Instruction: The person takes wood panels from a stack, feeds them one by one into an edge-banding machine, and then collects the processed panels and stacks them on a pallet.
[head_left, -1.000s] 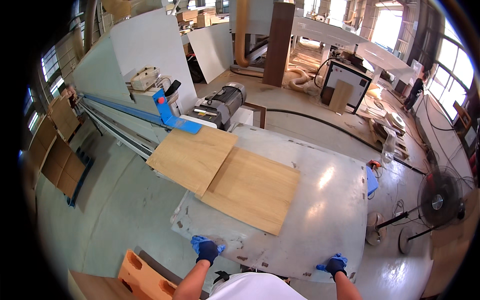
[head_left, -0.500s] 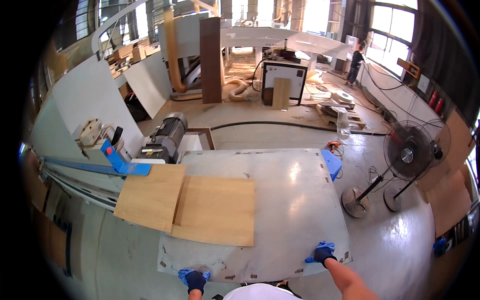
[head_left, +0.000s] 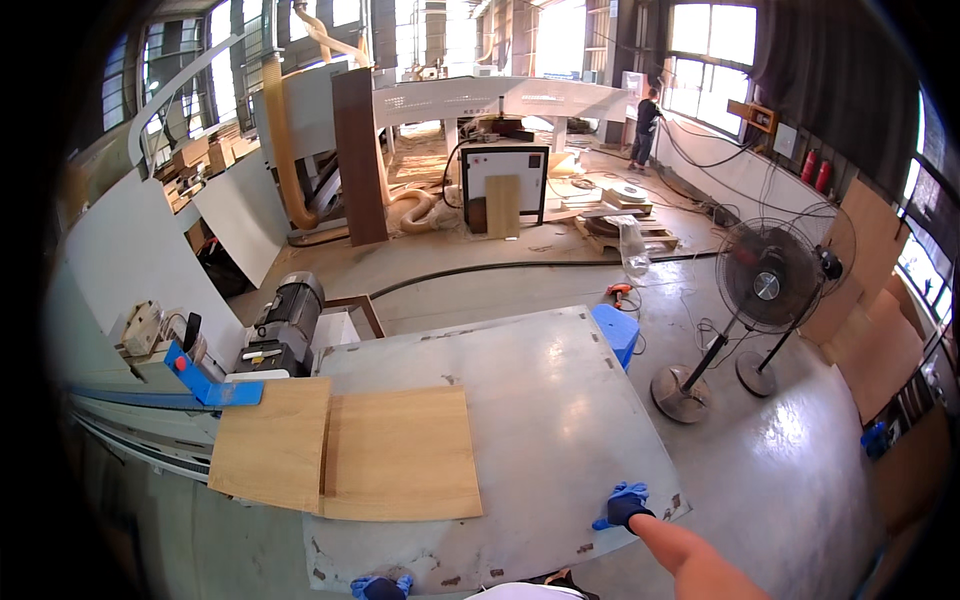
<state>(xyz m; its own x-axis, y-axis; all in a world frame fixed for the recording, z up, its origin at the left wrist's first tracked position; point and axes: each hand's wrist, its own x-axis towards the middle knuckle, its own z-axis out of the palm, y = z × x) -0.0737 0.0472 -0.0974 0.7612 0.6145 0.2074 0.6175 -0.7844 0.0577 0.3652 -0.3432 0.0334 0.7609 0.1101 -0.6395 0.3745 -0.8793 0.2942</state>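
Workshop floor and grey bench, two boards at the left, gloved hands at the near edge

Windows line the far side of the workshop, and a broad grey bench [head_left: 540,430] with a worn rim fills the near middle. On its left half lie the task's things: a left wood-grain board [head_left: 268,445] and a right wood-grain board [head_left: 400,455], both flat. The left one reaches past the bench's left side toward the machine [head_left: 140,400], its far edge close to a blue bracket [head_left: 235,393]; that placing probably lets it bridge the two. Its right edge seems to lie over its neighbour, perhaps because the pieces were simply laid down overlapping. The right board rests wholly on the bench, which likely carries all its weight.

Neither hand touches a board. The right hand [head_left: 622,505], in a blue glove, is at the near right corner, arm extended, perhaps for steadying; its grip has no visible object, though whether the fingers hook the rim is unclear. The left hand [head_left: 382,587] is at the near edge, cut off by the view, so how far its grip is spread can't be judged.

To the right, a blue stool [head_left: 615,333] and a standing fan [head_left: 767,285] are on the floor, clear of the bench top.
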